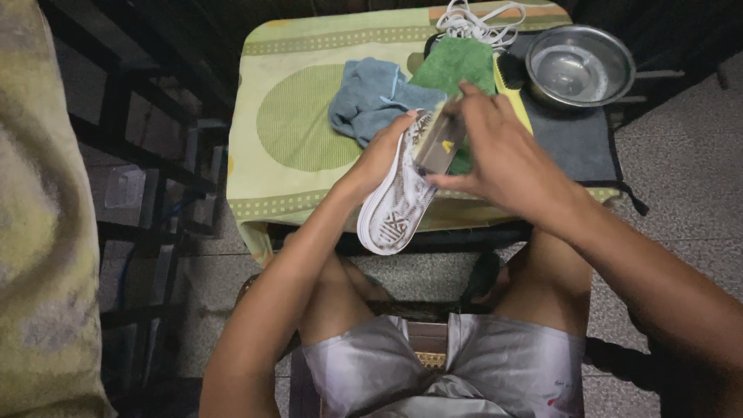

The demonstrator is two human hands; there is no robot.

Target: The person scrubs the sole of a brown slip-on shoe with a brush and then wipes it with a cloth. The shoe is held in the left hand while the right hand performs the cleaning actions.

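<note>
Head view looked down on the left hand (381, 155), whose grip was clamped on a white shoe (398, 203) turned sole-up, heel toward the near side. Most of that hand's fingers were hidden behind the shoe. The right hand (503, 159) was closed on a small dark, blurred object (441, 143) pressed against the sole near the toe; its kind was hard to make out, though a yellow mark showed on it. The toe end of the shoe was covered by this object and the fingers.

Beyond the hands, on the worktop (294, 116) with its green patterned cover, lay a blue cloth (368, 97) to the left and a green cloth (457, 66) just beside it, partly behind the right hand. A yellow-edged item (511, 85) was mostly hidden. Farther right stood a metal bowl (579, 66) on a dark mat (573, 143). White laces (476, 23) lay at the far edge, cut off by the frame.
</note>
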